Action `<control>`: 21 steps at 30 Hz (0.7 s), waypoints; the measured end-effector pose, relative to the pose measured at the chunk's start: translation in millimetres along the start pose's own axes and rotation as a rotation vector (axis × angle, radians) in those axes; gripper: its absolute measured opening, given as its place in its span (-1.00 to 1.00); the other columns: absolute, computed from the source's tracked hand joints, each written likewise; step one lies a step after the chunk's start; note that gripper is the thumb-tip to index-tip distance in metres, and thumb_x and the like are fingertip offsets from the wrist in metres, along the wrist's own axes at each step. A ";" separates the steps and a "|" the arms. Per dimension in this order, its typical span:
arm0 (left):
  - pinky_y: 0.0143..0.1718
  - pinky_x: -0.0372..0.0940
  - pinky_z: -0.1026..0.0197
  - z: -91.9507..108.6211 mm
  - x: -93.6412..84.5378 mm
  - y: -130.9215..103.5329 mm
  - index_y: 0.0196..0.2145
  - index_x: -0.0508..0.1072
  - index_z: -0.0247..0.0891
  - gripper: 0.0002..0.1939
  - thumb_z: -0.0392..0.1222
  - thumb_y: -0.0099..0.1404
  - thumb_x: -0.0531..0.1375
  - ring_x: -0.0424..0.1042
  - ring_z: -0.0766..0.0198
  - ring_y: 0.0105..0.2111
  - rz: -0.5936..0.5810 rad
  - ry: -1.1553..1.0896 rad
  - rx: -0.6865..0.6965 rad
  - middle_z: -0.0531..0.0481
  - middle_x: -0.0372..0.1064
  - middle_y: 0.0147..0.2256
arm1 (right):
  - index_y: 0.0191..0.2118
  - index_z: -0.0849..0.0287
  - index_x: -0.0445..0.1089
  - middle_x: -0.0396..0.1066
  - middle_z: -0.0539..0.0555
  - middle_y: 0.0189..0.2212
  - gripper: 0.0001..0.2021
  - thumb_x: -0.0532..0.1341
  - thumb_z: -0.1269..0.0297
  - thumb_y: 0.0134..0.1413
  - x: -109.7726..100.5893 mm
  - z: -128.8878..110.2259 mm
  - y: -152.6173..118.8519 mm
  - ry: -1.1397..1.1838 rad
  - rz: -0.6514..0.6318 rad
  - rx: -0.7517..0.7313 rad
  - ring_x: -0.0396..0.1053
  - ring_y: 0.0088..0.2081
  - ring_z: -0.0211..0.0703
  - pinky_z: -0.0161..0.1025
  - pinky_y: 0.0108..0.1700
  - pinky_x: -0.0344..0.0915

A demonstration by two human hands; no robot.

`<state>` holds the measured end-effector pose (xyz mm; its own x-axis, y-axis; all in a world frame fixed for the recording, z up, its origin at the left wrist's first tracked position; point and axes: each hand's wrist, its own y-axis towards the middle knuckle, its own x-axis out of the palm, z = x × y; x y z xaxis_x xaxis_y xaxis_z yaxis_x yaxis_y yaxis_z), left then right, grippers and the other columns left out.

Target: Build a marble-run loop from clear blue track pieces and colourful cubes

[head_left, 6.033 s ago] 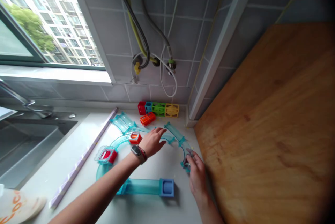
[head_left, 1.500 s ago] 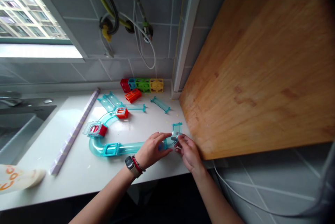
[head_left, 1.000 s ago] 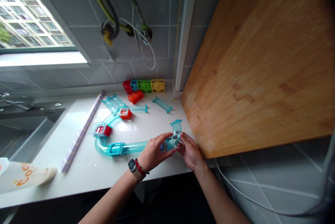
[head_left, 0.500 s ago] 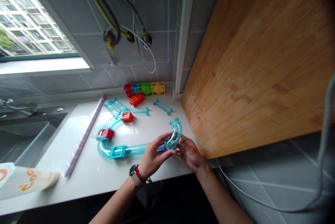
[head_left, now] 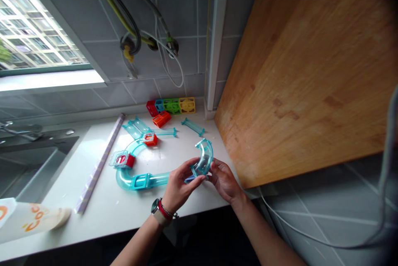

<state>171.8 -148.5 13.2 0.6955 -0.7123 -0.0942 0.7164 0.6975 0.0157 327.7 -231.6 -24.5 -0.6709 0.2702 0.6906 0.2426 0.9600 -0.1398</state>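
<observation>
Two hands pinch low: my left hand (head_left: 179,182) and right hand (head_left: 226,182) hold the curved turquoise track piece (head_left: 207,155) above the countertop (head_left: 105,208). Its smooth plastic could slip, knocking what seems a blue block (head_left: 190,178) beneath.

The curved track (head_left: 205,157) is clear teal; the block row (head_left: 171,106) runs red, blue, green, yellow; the strip (head_left: 100,163) is pale lilac with lighter stripes
</observation>
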 end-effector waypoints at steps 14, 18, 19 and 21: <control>-0.03 0.53 0.09 -5.9 5.1 -2.6 0.19 0.44 -0.18 -0.50 -0.10 0.33 0.37 0.60 0.08 -0.07 0.063 0.065 0.030 -0.15 0.55 0.03 | -0.05 0.10 0.58 0.51 0.09 -0.23 -0.72 0.35 0.06 0.24 -2.0 -0.7 -3.5 -0.061 -0.025 0.026 0.38 -0.28 -0.22 -0.31 -0.25 0.33; -0.02 0.55 0.06 -3.1 2.5 -4.5 0.16 0.46 -0.17 -0.49 -0.10 0.29 0.40 0.61 0.10 -0.10 0.061 0.177 0.055 -0.11 0.57 0.00 | -0.06 0.12 0.58 0.50 0.08 -0.28 -0.71 0.37 0.05 0.22 -2.9 -0.5 -4.5 -0.086 -0.037 0.031 0.39 -0.27 -0.20 -0.29 -0.24 0.34; -0.03 0.56 0.06 -2.9 2.0 -4.9 0.16 0.47 -0.16 -0.49 -0.11 0.28 0.40 0.62 0.10 -0.10 0.063 0.197 0.058 -0.10 0.57 -0.01 | -0.06 0.12 0.58 0.50 0.08 -0.28 -0.70 0.37 0.05 0.22 -3.1 -0.5 -4.8 -0.088 -0.042 0.031 0.39 -0.27 -0.20 -0.28 -0.23 0.35; -0.07 0.58 0.08 -2.8 1.3 -5.0 0.16 0.47 -0.14 -0.49 -0.11 0.28 0.40 0.62 0.12 -0.12 0.070 0.232 0.069 -0.09 0.57 -0.01 | -0.03 0.12 0.57 0.51 0.08 -0.25 -0.70 0.37 0.06 0.23 -3.3 -1.1 -5.6 -0.094 -0.052 0.032 0.41 -0.26 -0.20 -0.27 -0.20 0.36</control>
<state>169.0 -152.8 10.2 0.7179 -0.6199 -0.3167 0.6747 0.7315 0.0978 329.3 -237.9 -25.3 -0.7450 0.2241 0.6283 0.1844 0.9744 -0.1289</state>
